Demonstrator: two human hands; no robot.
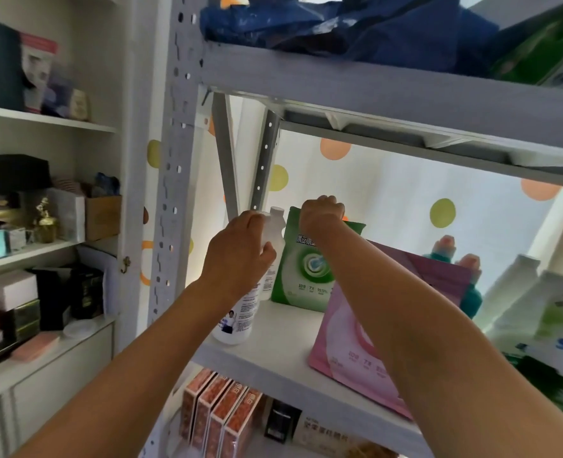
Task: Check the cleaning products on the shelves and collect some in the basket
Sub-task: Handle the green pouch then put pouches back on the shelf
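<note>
Two hands reach onto the white shelf. Nearest, the left hand curls around the neck of a white bottle standing at the shelf's left front edge. Further back, the right hand pinches the top edge of a green detergent pouch, upright behind a pink pouch.

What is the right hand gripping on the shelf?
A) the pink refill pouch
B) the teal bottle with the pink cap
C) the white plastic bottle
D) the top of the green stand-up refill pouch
D: the right hand curls over the top edge of the green stand-up refill pouch, while the left hand holds the white plastic bottle.
</note>
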